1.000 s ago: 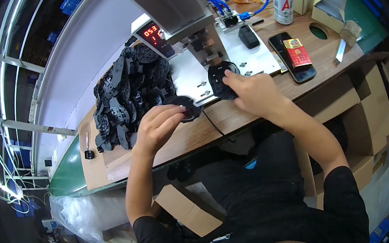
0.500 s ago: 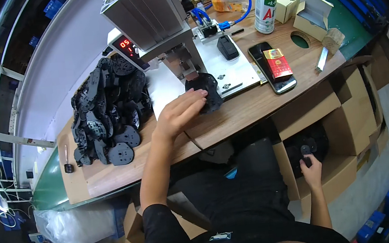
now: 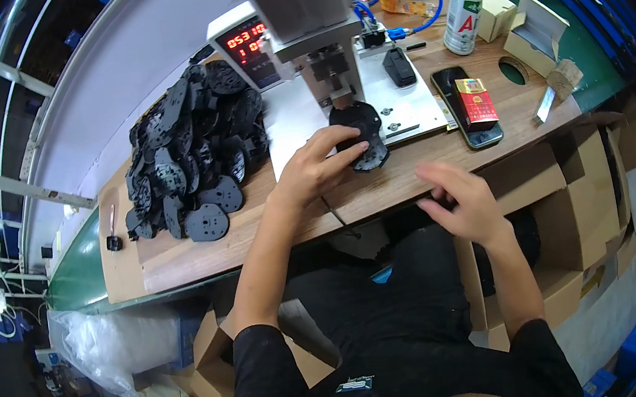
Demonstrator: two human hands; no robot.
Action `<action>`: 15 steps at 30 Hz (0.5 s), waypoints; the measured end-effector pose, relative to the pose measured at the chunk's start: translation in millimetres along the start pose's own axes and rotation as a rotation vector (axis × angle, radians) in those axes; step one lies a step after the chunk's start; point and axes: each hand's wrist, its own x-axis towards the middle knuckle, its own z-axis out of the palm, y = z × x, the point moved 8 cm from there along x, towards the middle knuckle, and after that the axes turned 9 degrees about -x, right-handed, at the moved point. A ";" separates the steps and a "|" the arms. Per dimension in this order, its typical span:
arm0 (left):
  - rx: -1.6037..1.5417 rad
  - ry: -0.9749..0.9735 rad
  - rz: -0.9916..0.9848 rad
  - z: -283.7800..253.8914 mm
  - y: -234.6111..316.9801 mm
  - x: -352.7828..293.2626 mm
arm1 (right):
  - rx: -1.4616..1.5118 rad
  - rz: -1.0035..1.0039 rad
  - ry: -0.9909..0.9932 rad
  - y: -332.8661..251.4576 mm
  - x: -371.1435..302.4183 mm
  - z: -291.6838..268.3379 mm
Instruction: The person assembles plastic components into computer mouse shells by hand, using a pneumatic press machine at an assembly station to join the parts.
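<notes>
A black, rounded plastic part [image 3: 367,132] lies under the head of the bench press [image 3: 331,71], on its white base plate [image 3: 422,112], jutting over the plate's front edge. My left hand [image 3: 316,169] grips this part at its left side, fingers on top. Above the table's front edge is my right hand [image 3: 461,202], thumb and fingers apart, with nothing visible in it. To the left of the press rises a heap of similar black plastic parts [image 3: 189,135].
Right of the press lie a phone [image 3: 483,135] and a red cigarette pack [image 3: 477,104]. Behind them stand a white bottle [image 3: 462,13] and an opened small carton [image 3: 535,36]. A large cardboard box [image 3: 595,222] holding black parts sits below the table at right.
My right hand has come up from the cardboard box, where it held a small dark piece, to the table's front edge. My left hand stays on the black part. The view has shifted.
</notes>
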 end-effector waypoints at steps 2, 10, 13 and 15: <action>-0.026 0.002 0.008 -2.2 1.3 0.6 | -0.053 -0.133 0.034 -15.6 40.1 9.6; -0.195 0.031 0.023 1.0 -15.1 -9.5 | -0.590 -0.187 -0.178 -30.2 77.7 50.9; -0.267 0.045 0.015 -0.4 -21.5 -15.6 | -0.658 -0.174 -0.137 -31.6 80.2 55.5; -0.255 0.056 0.003 -1.9 -22.0 -20.3 | -0.632 -0.210 -0.161 -35.8 83.3 60.2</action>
